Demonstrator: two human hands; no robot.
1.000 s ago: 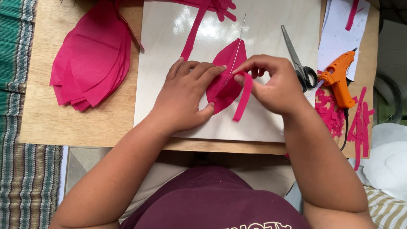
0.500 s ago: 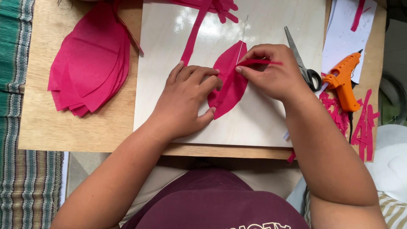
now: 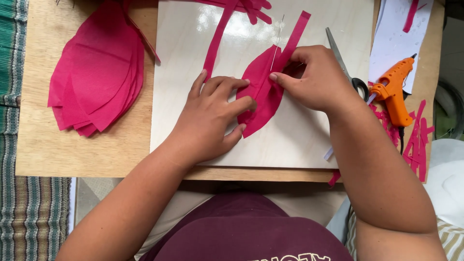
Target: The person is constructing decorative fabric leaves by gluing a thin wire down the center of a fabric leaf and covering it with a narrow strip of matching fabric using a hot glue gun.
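Note:
A pink leaf-shaped petal (image 3: pixel 263 94) lies on a pale glossy board (image 3: pixel 314 140). My left hand (image 3: pixel 212 118) presses flat on the petal's lower left side, fingers spread. My right hand (image 3: pixel 316 77) pinches a pink paper strip (image 3: pixel 295 36) that runs up and right from the petal's middle, with a thin wire (image 3: pixel 276 41) beside it. Another long pink strip (image 3: pixel 217 38) lies on the board to the left.
A stack of pink petals (image 3: pixel 96 72) sits on the wooden table at left. Scissors (image 3: pixel 345 65) and an orange glue gun (image 3: pixel 396 89) lie to the right, with pink scraps (image 3: pixel 415 140) and white paper (image 3: pixel 396 29). A striped mat (image 3: pixel 19 212) is at left.
My right hand swung the pink strip from hanging beside the petal to pointing up and right along its middle. My left hand stayed pressed on the petal.

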